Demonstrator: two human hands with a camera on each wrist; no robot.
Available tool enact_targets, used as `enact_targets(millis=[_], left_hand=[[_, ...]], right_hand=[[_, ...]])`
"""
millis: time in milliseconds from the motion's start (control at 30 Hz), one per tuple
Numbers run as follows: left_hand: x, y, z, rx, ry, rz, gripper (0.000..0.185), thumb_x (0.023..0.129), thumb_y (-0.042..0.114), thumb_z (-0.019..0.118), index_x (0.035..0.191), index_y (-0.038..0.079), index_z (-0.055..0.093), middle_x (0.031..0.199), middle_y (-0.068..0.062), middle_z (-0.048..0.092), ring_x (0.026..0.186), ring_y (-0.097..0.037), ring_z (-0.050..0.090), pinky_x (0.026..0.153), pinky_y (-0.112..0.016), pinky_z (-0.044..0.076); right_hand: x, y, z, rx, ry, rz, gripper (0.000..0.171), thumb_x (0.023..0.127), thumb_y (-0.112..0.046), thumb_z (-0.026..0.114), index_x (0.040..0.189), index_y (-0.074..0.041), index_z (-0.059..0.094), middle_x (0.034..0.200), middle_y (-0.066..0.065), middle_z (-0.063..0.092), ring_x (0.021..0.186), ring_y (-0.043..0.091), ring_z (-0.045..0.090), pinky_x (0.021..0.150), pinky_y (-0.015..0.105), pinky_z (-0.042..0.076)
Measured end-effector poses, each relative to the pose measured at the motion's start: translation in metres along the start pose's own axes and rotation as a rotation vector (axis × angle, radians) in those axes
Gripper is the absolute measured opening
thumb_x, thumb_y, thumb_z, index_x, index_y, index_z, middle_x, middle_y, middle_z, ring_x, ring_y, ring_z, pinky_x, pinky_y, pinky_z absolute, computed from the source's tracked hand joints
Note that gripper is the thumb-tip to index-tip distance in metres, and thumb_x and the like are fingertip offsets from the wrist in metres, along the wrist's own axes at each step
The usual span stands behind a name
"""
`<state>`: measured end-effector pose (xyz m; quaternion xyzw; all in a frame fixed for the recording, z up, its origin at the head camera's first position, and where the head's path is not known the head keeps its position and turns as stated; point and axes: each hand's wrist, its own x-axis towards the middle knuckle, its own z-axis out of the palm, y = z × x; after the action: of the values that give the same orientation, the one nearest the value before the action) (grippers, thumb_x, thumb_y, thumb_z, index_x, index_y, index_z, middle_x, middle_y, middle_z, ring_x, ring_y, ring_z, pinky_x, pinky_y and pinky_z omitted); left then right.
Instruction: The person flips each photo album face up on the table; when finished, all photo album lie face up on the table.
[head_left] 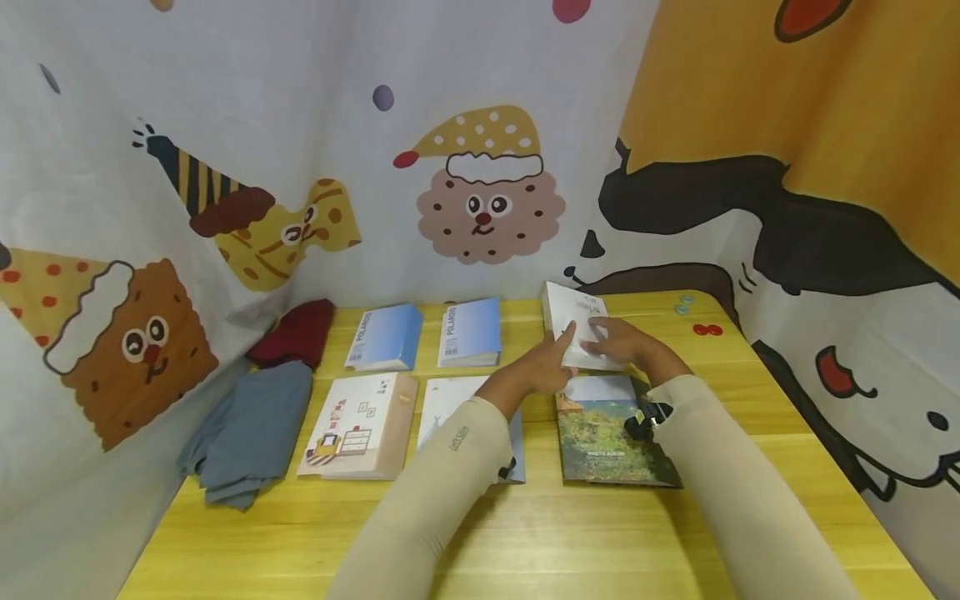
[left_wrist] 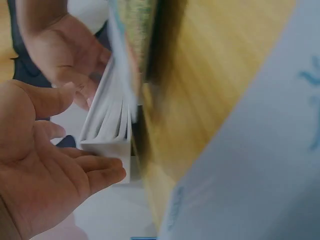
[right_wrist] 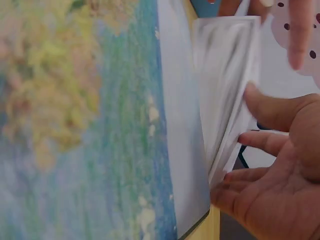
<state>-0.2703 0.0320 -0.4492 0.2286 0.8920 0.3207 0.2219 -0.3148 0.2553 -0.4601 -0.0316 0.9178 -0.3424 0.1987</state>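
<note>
A thick white album [head_left: 564, 307] with small print on its cover lies at the back right of the table. My left hand [head_left: 546, 367] is at its left front corner; in the left wrist view the straight fingers [left_wrist: 102, 172] lie against the album's end, thumb raised. From the right, my right hand [head_left: 618, 340] touches the cover, and the right wrist view shows its thumb and fingertips [right_wrist: 250, 95] against the cover's edge. White page edges [right_wrist: 220, 75] face the cameras there. Just in front lies a photo album with a landscape cover [head_left: 603, 437].
Two blue albums [head_left: 382, 333] [head_left: 471, 329] stand left of the hands. Nearer lie an album with a furniture drawing [head_left: 352, 429] and a pale one [head_left: 442, 404], partly under my left sleeve. Grey cloth [head_left: 255, 425], dark red cloth [head_left: 300, 333] and small red discs [head_left: 707, 330] flank them.
</note>
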Motion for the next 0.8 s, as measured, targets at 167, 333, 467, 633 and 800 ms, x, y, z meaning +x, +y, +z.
enact_targets(millis=[167, 333, 467, 633, 800], left_hand=[[-0.005, 0.008, -0.007, 0.014, 0.092, 0.055, 0.084, 0.116, 0.023, 0.053, 0.176, 0.04, -0.003, 0.184, -0.022, -0.007, 0.168, -0.044, 0.021, 0.136, -0.058, 0.027], [-0.008, 0.016, -0.01, 0.017, 0.137, 0.122, 0.084, 0.115, 0.018, 0.053, 0.176, 0.041, 0.0, 0.185, -0.016, -0.008, 0.171, -0.04, 0.014, 0.137, -0.056, 0.025], [-0.007, 0.022, -0.011, 0.04, 0.166, 0.176, 0.081, 0.115, 0.017, 0.055, 0.177, 0.037, 0.006, 0.186, -0.009, -0.007, 0.172, -0.04, 0.001, 0.138, -0.059, 0.021], [-0.002, 0.026, -0.01, 0.143, 0.207, 0.225, 0.077, 0.115, 0.019, 0.056, 0.177, 0.032, 0.013, 0.187, -0.001, -0.002, 0.173, -0.035, -0.004, 0.138, -0.054, 0.023], [0.004, 0.026, -0.003, 0.183, 0.189, 0.268, 0.075, 0.116, 0.02, 0.054, 0.178, 0.025, 0.012, 0.187, -0.004, -0.007, 0.174, -0.031, -0.004, 0.139, -0.049, 0.024]], right_hand=[[-0.005, 0.001, -0.002, 0.204, -0.03, -0.031, 0.083, 0.112, -0.037, 0.062, 0.177, -0.013, 0.016, 0.184, 0.023, 0.0, 0.169, 0.053, 0.003, 0.132, 0.074, 0.018], [-0.005, 0.004, 0.0, 0.361, -0.063, -0.152, 0.073, 0.117, -0.033, 0.05, 0.177, -0.012, 0.014, 0.185, 0.02, 0.004, 0.169, 0.051, 0.011, 0.132, 0.072, 0.022], [-0.006, 0.006, 0.002, 0.51, -0.079, -0.204, 0.067, 0.12, -0.035, 0.04, 0.177, -0.014, 0.012, 0.185, 0.018, 0.012, 0.168, 0.051, 0.018, 0.133, 0.07, 0.021], [-0.005, 0.01, 0.003, 0.695, -0.096, -0.255, 0.064, 0.121, -0.037, 0.035, 0.177, -0.011, 0.017, 0.175, 0.014, 0.038, 0.159, 0.045, 0.042, 0.13, 0.06, 0.039], [-0.007, 0.018, 0.0, 0.853, -0.058, -0.297, 0.053, 0.119, -0.046, 0.035, 0.159, -0.016, 0.049, 0.131, -0.011, 0.07, 0.122, 0.015, 0.071, 0.104, 0.037, 0.06]])
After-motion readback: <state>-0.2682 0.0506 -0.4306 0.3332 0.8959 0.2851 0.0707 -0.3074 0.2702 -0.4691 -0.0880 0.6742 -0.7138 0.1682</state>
